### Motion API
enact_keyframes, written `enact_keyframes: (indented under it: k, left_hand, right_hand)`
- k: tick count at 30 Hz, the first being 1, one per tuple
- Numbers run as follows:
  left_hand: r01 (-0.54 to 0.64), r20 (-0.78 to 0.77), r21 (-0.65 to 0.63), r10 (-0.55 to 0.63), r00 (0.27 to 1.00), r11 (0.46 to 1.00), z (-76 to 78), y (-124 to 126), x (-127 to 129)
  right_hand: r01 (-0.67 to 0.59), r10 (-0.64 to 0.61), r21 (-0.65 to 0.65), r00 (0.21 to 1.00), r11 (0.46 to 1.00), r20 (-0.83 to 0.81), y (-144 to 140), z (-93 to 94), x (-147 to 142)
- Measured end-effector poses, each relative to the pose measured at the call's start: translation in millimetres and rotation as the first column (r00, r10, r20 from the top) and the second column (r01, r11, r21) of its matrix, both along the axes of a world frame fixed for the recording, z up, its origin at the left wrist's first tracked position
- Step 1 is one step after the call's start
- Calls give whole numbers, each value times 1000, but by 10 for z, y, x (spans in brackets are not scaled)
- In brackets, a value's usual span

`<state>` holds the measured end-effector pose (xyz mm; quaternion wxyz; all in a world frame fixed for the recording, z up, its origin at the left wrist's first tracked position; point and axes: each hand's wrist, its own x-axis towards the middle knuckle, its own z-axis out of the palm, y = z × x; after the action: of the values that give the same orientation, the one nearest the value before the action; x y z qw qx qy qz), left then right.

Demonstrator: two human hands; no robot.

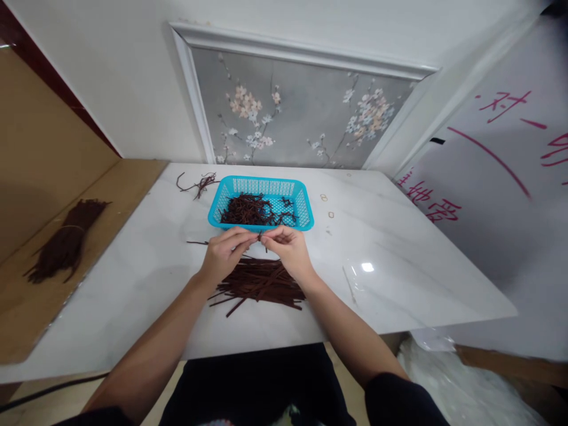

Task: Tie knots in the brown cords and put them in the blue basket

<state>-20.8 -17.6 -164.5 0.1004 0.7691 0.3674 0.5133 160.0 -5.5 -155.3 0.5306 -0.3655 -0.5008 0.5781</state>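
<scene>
My left hand (226,253) and my right hand (289,248) meet in front of the basket, fingertips pinched. Between them is a short dark brown strip (260,237), mostly hidden by the fingers. Just beyond stands a blue plastic basket (306,220) with a heap of short, curled brown pieces (246,208) on its left side and a few on its right. Below my hands a loose pile of long brown strips (261,283) lies crosswise on the white table (399,266). The strips' material cannot be made out.
A bundle of brown strips (66,239) held by a band lies on the brown board (110,195) at left. Thin loose strips (204,184) lie left of the basket. Small rings (331,215) and a pale thin stick (349,285) are on the right. A whiteboard (497,236) stands at right.
</scene>
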Motion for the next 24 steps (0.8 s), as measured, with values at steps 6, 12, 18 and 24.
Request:
enact_keyframes:
  k: [6,12,18,24]
  left_hand:
    - [-8,-26,9,8,1000,1000,-13,11,-2]
    - [-18,-60,-19,17,998,1000,-52,19,13]
    - [-72,-45,55,75,996,996,-65,5,64]
    - [-185,62,-50,188,980,981,-45,-12,135]
  right_hand:
    - [14,-18,69,998,998,54,-4,-27,13]
    - [26,-60,190,982,981,176,-9,-6,57]
    - [-26,-61,282,954,959,295,-1,17,81]
    - [-39,-136,393,902,919,409,-5,-48,38]
